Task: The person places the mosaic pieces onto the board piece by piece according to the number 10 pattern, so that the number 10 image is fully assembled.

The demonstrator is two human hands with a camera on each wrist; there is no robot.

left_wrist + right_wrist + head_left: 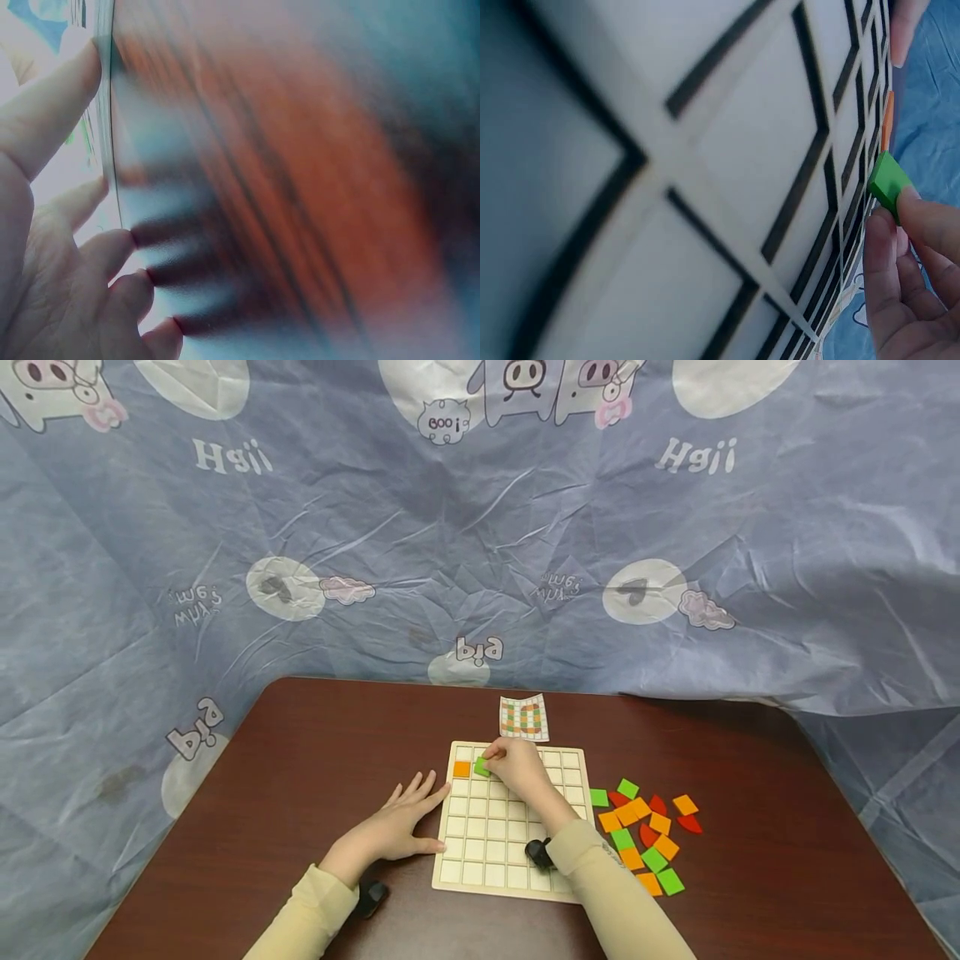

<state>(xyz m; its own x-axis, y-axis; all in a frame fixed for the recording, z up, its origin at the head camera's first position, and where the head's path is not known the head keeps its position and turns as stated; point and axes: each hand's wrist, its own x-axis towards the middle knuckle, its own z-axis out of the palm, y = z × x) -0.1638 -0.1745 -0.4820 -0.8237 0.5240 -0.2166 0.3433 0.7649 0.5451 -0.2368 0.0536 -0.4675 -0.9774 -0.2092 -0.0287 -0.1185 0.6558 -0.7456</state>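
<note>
Table: brown tabletop is carrying my grid board.
Left hand: lying flat with straight fingers, steadying it.
Right hand: pinching green tile beside orange tile.

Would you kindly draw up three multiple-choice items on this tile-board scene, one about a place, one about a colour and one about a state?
1. Where does the orange tile on the wooden grid board lie?
A. second row, leftmost square
B. bottom row, rightmost square
C. centre

2. What colour is the tile in the right hand?
A. red
B. green
C. orange

3. How is the left hand placed?
A. gripping a tile
B. lifted off the table
C. flat at the board's left edge

Answers: 1 A, the head view shows it at the far left; 2 B, the right wrist view shows green between fingertips; 3 C, fingers spread, holding nothing.
</note>
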